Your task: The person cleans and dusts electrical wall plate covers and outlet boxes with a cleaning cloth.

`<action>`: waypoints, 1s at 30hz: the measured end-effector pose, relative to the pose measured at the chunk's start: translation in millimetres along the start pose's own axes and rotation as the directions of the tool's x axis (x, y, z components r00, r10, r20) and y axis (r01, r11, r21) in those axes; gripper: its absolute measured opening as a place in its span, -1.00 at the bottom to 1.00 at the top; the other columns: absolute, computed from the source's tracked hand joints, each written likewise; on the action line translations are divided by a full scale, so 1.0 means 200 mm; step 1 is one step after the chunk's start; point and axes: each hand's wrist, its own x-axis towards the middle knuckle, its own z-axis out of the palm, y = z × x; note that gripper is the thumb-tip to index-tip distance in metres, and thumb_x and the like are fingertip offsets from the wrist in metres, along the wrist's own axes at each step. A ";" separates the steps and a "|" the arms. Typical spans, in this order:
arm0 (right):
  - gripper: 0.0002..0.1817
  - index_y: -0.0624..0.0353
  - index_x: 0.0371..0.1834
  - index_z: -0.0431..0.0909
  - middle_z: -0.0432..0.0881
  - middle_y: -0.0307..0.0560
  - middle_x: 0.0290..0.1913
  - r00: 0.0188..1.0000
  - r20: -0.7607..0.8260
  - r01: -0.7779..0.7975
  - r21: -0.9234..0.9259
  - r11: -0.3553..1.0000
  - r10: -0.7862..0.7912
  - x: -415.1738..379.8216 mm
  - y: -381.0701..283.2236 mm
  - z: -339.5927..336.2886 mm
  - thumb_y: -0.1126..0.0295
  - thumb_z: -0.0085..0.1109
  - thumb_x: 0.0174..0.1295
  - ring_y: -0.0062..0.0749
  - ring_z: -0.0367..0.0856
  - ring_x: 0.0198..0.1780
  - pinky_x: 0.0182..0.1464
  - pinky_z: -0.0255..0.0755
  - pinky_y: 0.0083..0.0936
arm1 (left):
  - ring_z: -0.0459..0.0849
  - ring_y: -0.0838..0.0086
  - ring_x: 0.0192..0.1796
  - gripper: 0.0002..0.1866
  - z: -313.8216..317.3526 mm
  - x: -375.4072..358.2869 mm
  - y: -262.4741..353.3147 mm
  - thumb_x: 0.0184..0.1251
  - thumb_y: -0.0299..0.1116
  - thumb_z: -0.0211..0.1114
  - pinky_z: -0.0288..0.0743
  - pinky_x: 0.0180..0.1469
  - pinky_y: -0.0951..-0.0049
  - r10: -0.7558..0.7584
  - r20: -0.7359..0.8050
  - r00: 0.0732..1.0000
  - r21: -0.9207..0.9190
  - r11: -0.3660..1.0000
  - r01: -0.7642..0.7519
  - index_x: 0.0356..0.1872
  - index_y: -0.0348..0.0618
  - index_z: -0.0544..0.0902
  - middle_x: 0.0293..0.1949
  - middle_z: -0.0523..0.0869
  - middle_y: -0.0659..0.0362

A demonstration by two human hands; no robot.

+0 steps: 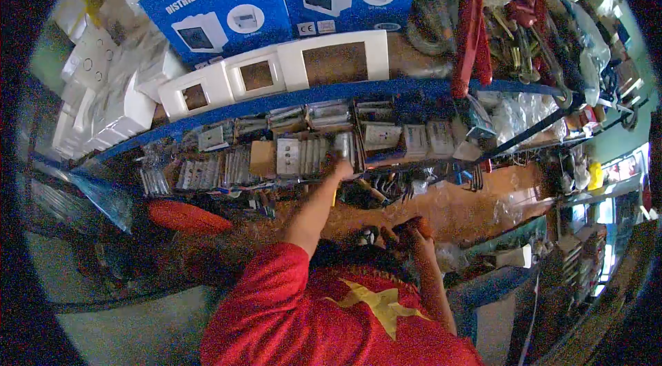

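My left hand (340, 168) reaches into the shelf below the blue edge. It is at the right end of a row of upright, plastic-wrapped wall plates (307, 156). Its fingertips are blurred against a pale wrapped piece, and I cannot make out whether they grip it. Lower down and to the right, my right hand (408, 234) hangs near my body with its fingers loosely apart. A reddish patch shows beside those fingers, too dark to identify. A brown carton (262, 158) stands to the left of the wall plates.
Two blue distribution boxes (227, 18) and white frames (334, 63) occupy the upper shelf. Red-handled cutters (472, 28) hang over the blue shelf edge (276, 90) on the right. A red rounded object (187, 217) lies low on the left. Tiled floor (452, 211) shows below.
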 end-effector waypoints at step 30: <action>-0.71 0.25 -0.24 0.55 0.59 -0.15 -0.22 0.987 -0.163 -0.021 -0.109 0.994 0.003 0.27 0.37 -0.28 0.26 0.07 0.10 -0.43 0.56 -0.23 -0.16 0.41 -0.54 | 0.25 -0.03 0.22 -0.33 -0.15 -0.14 -0.86 -0.07 -0.37 0.28 0.20 0.18 0.07 0.048 -0.756 0.653 -0.073 0.985 -0.156 0.15 -0.30 0.28 0.14 0.34 -0.19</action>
